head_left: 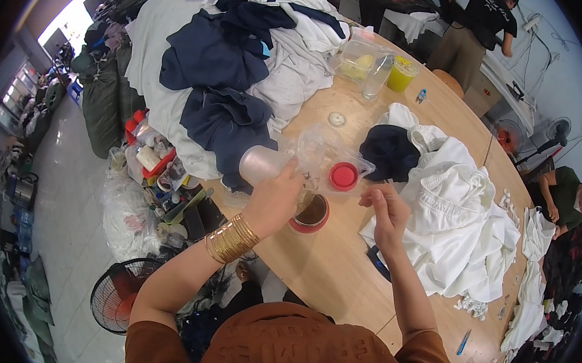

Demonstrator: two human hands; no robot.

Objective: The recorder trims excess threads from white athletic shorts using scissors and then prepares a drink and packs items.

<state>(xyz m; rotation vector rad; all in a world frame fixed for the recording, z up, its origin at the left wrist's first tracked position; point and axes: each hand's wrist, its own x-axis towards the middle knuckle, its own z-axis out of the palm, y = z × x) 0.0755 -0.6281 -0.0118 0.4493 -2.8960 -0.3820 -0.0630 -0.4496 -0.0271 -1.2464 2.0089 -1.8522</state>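
Observation:
My left hand, with gold bangles at the wrist, is wrapped round a pale translucent cup. The cup is tilted, its base up to the left and its mouth toward a jar with a red rim and dark contents. Whether anything flows between them is hard to see. Right of the jar, my right hand hovers with fingers curled in a pinch; what they hold, if anything, is too small to name. A red lid lies at the edge of a clear plastic bag, between my hands.
Dark blue cloth and grey cloth are heaped at the far left, white garments at the right. A clear bottle and yellow-green tub stand far back. A floor fan is at left; other people work beyond.

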